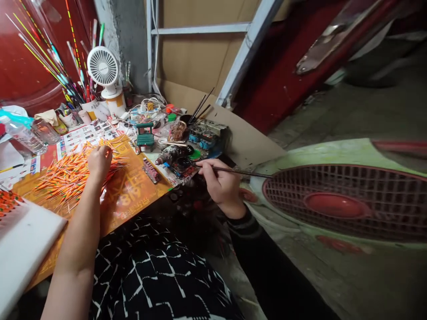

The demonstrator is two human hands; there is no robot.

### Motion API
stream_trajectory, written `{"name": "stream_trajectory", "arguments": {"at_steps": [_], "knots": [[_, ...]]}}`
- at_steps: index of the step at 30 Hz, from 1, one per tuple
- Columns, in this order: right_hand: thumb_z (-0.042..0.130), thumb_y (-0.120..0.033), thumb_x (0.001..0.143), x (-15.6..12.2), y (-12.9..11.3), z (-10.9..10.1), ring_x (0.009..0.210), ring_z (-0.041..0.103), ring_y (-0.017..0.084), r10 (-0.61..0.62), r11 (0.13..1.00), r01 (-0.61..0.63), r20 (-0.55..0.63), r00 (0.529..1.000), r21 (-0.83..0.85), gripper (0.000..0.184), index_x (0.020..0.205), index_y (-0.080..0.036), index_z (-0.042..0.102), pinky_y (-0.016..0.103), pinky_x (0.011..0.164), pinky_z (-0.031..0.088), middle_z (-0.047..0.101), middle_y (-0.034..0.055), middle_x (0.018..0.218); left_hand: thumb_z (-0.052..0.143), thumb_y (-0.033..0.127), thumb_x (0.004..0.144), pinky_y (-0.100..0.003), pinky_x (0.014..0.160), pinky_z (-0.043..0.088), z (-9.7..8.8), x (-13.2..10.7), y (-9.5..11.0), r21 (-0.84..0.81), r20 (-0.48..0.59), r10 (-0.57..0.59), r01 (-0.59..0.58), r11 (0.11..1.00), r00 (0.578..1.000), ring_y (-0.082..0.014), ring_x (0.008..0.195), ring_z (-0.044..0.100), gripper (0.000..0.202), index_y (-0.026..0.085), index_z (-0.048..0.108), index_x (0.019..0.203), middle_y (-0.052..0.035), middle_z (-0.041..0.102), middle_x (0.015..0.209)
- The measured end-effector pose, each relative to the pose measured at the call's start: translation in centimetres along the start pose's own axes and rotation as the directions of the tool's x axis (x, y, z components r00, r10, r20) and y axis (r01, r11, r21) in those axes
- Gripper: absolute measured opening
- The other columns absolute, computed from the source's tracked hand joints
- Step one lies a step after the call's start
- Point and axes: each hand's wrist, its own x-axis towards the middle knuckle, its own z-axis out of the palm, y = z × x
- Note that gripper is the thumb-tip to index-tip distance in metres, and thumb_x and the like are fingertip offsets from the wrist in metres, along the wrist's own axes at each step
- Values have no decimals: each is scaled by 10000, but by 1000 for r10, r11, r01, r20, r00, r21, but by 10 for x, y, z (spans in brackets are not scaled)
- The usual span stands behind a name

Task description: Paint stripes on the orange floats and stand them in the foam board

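Observation:
My left hand (99, 161) rests curled on a heap of thin orange and green painted sticks (68, 175) spread over an orange printed sheet (131, 195); whether it grips one is hidden. My right hand (220, 182) pinches a thin dark paintbrush (243, 172), its tip pointing left toward small dark paint pots (182, 165) at the table's right edge.
A small white desk fan (103, 66) and cups of coloured sticks (71, 95) stand at the back. A green toy-like object (145, 137), a glass jar (176, 131) and clutter fill the middle. A white foam board (23, 244) lies front left. A large green floor fan (336, 200) sits at right.

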Motion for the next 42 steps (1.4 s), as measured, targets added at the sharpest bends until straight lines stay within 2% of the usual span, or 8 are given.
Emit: {"name": "stream_trajectory", "arguments": {"at_steps": [3, 6, 9, 15, 20, 24, 38, 42], "knots": [[471, -369, 1000, 6, 7, 10, 774, 702, 213, -25, 1000, 25, 20, 999, -17, 286, 897, -228, 697, 341, 768, 557, 719, 49, 774, 663, 314, 842, -267, 655, 386, -4, -9, 20, -281, 35, -69, 76, 957, 997, -124, 640, 496, 134, 196, 687, 901, -19, 653, 797], [469, -366, 998, 9, 11, 17, 719, 693, 204, -27, 1000, 28, 51, 998, -10, 284, 886, -224, 689, 332, 744, 548, 714, 43, 747, 715, 394, 775, -235, 565, 360, 0, -20, 38, -581, 219, -122, 229, 781, 968, -97, 575, 471, 244, 187, 672, 898, 1, 644, 730], [467, -371, 1003, 11, 12, 19, 683, 682, 192, -28, 1000, 28, 50, 998, -5, 289, 892, -223, 689, 318, 712, 536, 705, 32, 725, 800, 399, 674, -220, 531, 346, 6, -29, 48, -679, 403, -68, 348, 646, 913, -79, 552, 457, 311, 173, 670, 842, 10, 635, 689], [468, -390, 1005, 8, 13, 15, 748, 706, 200, -31, 999, 32, 55, 998, -16, 312, 872, -223, 696, 326, 734, 549, 742, 51, 796, 843, 389, 649, -220, 537, 387, 8, -36, 52, -699, 550, 63, 418, 580, 833, -78, 576, 502, 321, 171, 724, 853, -6, 668, 742], [505, -394, 993, 2, 11, 6, 764, 715, 200, 9, 1000, -8, 64, 998, -4, 279, 950, -219, 718, 332, 729, 569, 749, 50, 812, 827, 402, 684, -218, 515, 391, 5, -38, 55, -687, 625, 90, 491, 536, 776, -78, 541, 502, 316, 171, 740, 880, -27, 699, 721], [510, -372, 995, 0, 6, -3, 738, 708, 188, 17, 1000, -17, 76, 997, 6, 262, 971, -215, 719, 317, 690, 558, 747, 46, 811, 843, 367, 651, -220, 506, 389, 6, -38, 54, -659, 671, 117, 516, 548, 732, -79, 531, 498, 301, 168, 751, 858, -36, 709, 724], [552, -349, 953, 9, 10, -17, 622, 614, 147, 171, 980, -172, 24, 985, 95, 230, 894, -207, 723, 265, 608, 473, 666, 2, 677, 832, 411, 710, -203, 493, 393, 7, -36, 44, -615, 725, 174, 513, 598, 666, -75, 519, 509, 321, 161, 705, 868, -15, 692, 719], [543, -430, 977, 8, 12, -11, 592, 580, 128, 252, 941, -242, -9, 968, 236, 304, 910, -199, 729, 240, 573, 456, 648, -3, 672, 860, 405, 664, -198, 509, 386, 6, -35, 45, -599, 731, 162, 510, 617, 663, -72, 534, 511, 353, 148, 709, 853, -12, 688, 713]]}}
